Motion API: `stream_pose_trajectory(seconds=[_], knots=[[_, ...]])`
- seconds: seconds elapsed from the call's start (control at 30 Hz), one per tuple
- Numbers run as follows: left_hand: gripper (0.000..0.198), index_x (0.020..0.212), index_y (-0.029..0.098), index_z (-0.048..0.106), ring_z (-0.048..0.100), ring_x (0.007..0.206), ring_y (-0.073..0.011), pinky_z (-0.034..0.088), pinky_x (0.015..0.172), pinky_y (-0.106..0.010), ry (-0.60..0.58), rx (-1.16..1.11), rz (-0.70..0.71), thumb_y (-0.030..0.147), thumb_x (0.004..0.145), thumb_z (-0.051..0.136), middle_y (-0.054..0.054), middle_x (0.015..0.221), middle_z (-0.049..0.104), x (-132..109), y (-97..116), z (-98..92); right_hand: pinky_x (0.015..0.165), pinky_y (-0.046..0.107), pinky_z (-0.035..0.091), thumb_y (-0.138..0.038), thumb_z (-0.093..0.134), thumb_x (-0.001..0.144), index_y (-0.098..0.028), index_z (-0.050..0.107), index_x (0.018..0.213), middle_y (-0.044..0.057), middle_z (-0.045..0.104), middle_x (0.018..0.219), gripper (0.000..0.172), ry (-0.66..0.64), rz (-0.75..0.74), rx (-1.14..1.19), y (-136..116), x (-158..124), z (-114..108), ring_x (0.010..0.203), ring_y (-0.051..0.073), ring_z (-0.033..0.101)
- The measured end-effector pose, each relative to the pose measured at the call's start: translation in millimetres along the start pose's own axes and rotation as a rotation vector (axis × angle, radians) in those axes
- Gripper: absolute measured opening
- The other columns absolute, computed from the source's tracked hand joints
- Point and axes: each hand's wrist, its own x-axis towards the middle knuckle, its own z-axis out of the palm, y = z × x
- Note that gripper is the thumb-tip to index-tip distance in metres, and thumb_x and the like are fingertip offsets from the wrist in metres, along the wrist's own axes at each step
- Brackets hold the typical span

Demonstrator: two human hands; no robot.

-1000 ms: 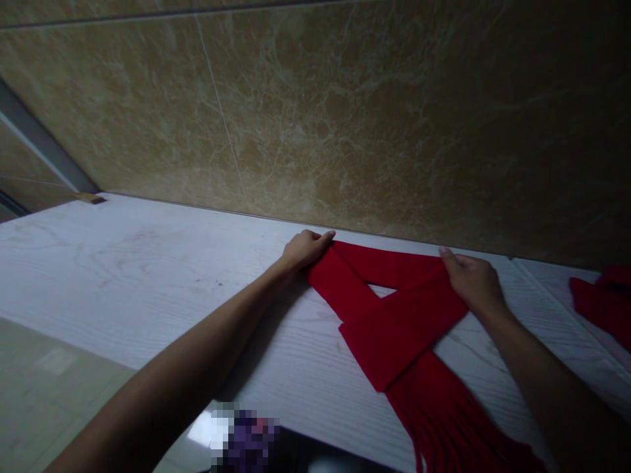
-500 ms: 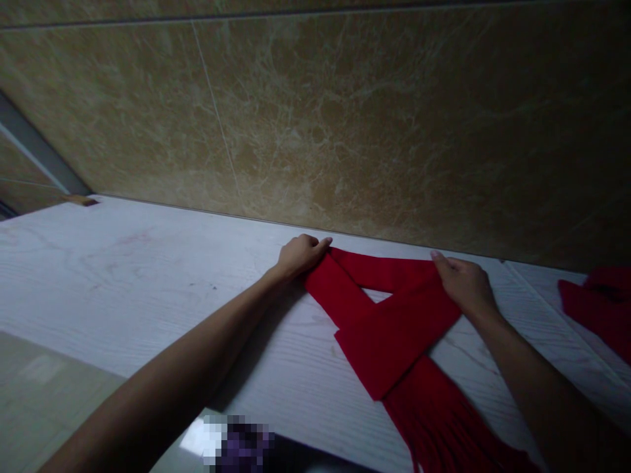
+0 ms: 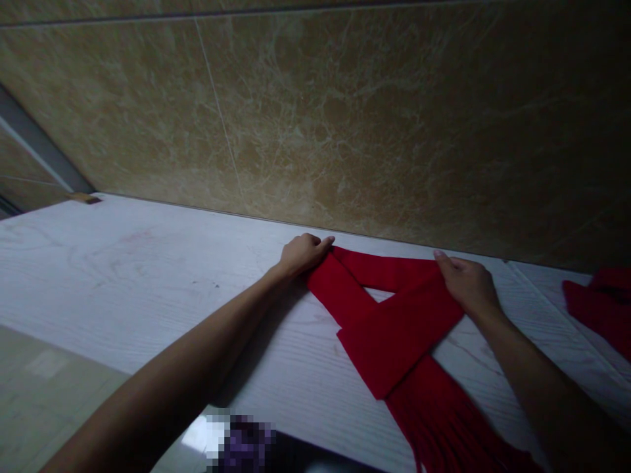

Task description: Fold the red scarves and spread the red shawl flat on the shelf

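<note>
A red fringed scarf lies on a white wood-grain table, its two arms crossed into a triangle against the wall. My left hand is curled with its fingers pinching the scarf's left fold corner. My right hand rests on the right fold corner, fingers bent over the cloth. The scarf's fringed end runs toward the table's near edge.
A beige marble-tiled wall rises right behind the table. More red cloth lies at the far right. A small brown object sits at the table's back left corner. A blurred purple patch shows at the bottom edge.
Both hands stay on the scarf's fold corners. Only the view has shifted slightly; the scarf lies the same.
</note>
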Motion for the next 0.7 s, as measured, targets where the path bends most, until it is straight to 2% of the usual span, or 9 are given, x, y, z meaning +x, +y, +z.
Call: stream_pose_trajectory(seconds=[0.5, 0.7], knots=[[0.066, 0.081, 0.019, 0.076, 0.070, 0.083, -0.0275, 0.045, 0.070, -0.031, 0.000, -0.001, 0.009, 0.069, 0.095, 0.036, -0.013, 0.083, 0.075, 3.3, -3.5, 2.1, 0.056, 0.034, 0.033, -0.073, 0.044, 0.091, -0.023, 0.057, 0.057, 0.006, 0.056, 0.053, 0.062, 0.008, -0.020, 0.006, -0.7, -1.5, -0.3, 0.058, 0.022, 0.053], [0.064, 0.081, 0.019, 0.076, 0.070, 0.082, -0.0274, 0.045, 0.070, -0.032, 0.009, -0.011, 0.018, 0.068, 0.095, 0.038, -0.014, 0.081, 0.074, 3.7, -4.1, 2.9, 0.060, 0.034, 0.035, -0.069, 0.045, 0.092, -0.023, 0.058, 0.059, 0.006, 0.058, 0.057, 0.058, -0.012, 0.007, -0.019, -1.2, -1.0, -0.1, 0.063, 0.023, 0.056]])
